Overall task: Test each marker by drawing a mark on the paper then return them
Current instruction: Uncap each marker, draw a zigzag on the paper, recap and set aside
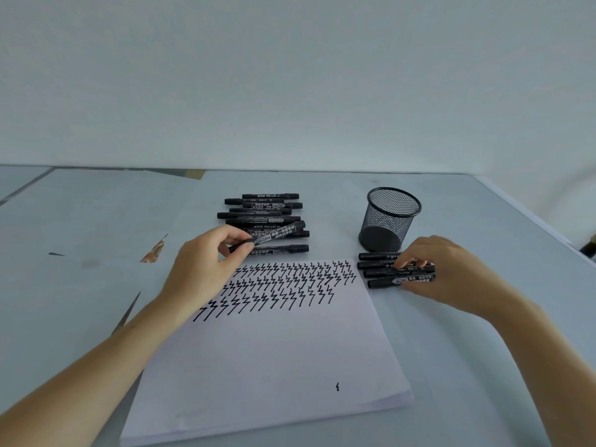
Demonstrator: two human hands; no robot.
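Observation:
A white sheet of paper (264, 356) lies in front of me, its far part covered with rows of black zigzag marks. My left hand (206, 262) pinches one capped black marker (274, 235), lifted at a slant over a pile of several black markers (264, 209) behind the paper. My right hand (442, 269) rests with its fingertips on a small row of black markers (380, 269) lying right of the paper's far corner, gripping the nearest one.
A black mesh pen cup (388, 217) stands empty just behind the right row of markers. The grey table (80, 221) has torn patches at the left. Its right edge (541, 221) runs close to my right hand.

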